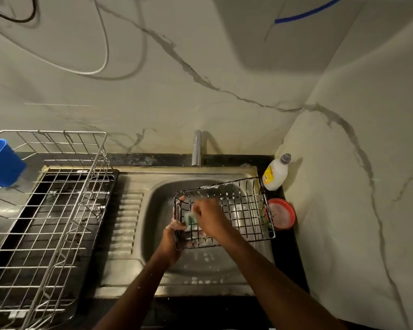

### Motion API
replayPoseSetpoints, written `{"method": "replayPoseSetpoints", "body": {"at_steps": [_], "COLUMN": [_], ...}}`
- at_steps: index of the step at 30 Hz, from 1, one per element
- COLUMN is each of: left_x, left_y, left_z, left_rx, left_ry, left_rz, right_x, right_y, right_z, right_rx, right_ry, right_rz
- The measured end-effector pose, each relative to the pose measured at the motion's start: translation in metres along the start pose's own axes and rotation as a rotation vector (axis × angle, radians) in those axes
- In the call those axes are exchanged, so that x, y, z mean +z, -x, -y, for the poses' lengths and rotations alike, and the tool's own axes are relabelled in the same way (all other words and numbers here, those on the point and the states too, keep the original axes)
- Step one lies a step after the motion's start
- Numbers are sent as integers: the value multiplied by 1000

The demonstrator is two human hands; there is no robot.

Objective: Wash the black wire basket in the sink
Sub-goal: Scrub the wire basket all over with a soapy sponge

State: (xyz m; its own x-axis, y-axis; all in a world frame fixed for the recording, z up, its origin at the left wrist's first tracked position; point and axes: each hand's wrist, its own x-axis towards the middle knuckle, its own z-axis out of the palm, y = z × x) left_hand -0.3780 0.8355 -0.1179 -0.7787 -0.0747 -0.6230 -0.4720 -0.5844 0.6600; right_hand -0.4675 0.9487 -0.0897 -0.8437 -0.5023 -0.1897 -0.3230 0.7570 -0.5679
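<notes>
The black wire basket is held tilted over the steel sink, with soap suds on its wires. My left hand grips the basket's near left corner from outside. My right hand is inside the basket at its left end, holding a green sponge against the wires. The sponge is partly hidden by my fingers.
A steel tap stands behind the sink. A white detergent bottle and a red round container sit on the right ledge. A large steel dish rack with a blue cup holder fills the left drainboard.
</notes>
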Motion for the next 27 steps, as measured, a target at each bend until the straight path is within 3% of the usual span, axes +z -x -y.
{"method": "replayPoseSetpoints", "body": {"at_steps": [2, 4, 7, 11, 13, 15, 18, 20, 22, 27], "left_x": [2, 3, -1, -22, -28, -25, -16, -30, -38, -8], "left_y": [-3, -5, -3, -17, -27, -27, -3, -10, -15, 7], "left_z": [1, 1, 2, 8, 16, 16, 3, 14, 21, 7], "left_rx": [-32, -7, 9, 111, 189, 204, 233, 280, 275, 257], "left_ry": [-4, -48, -108, -165, -204, -209, -246, -224, -195, -81], "left_rz": [18, -11, -4, -43, -37, -48, -79, -116, -132, -152], "right_x": [8, 19, 25, 17, 12, 3, -16, -26, -19, 46], "right_y": [-7, -11, -6, 16, 24, 24, 19, 23, 27, 52], "right_z": [7, 16, 19, 16, 11, 4, -22, -36, -38, 24], "right_rx": [91, 73, -24, -180, -182, -97, 201, 270, 268, 96], "right_ry": [-122, -216, -102, 94, 84, 181, 344, 460, 406, -28], "right_rz": [-292, -293, -103, 407, 469, 448, 280, 229, 209, 198]}}
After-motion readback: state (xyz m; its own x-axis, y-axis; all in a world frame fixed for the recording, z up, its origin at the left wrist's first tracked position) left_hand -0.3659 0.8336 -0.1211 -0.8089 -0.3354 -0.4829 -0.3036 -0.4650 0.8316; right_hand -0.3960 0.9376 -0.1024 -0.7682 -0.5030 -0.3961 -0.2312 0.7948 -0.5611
